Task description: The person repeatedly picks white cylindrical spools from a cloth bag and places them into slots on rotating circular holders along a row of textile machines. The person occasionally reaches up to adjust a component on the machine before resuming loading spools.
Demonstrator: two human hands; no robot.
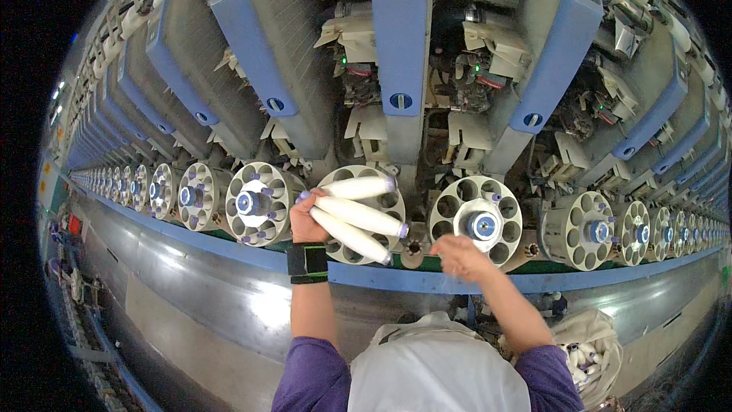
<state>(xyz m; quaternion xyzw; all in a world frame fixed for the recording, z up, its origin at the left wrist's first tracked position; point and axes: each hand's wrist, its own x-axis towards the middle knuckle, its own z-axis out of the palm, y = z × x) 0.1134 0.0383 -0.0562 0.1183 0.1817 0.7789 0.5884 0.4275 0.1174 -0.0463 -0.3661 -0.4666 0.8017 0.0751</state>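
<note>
One long machine (255, 38) fills the upper half, grey bays with blue panels (400, 30), running off both sides. Floor (206, 332) below it, grey, shiny patches. Blue rail (427, 281) along the machine's foot. Person's white apron (435, 370) at bottom middle, purple sleeves (311, 374) on either side. Row of round cream drums (546, 235) above the rail, ring of holes in each, some holes with purple tips showing. Pale sack (612, 328) lower right, beside the right arm, loose white bobbins (585, 358) inside. Left hand (307, 219), black band (307, 262) on its wrist, grasps three white bobbins (358, 216) by their left ends; they fan out rightward in front of a drum, not seated in its holes, purple caps (402, 230) at the right ends. Right hand (463, 258) near the lower left of the next drum, just right of a small grey cup (412, 253); fingers bent and bunched, blurred, can't tell if they pinch anything. Blue hub (482, 226) in that drum's middle. Tiny green lights (478, 69) up on the bays.
</note>
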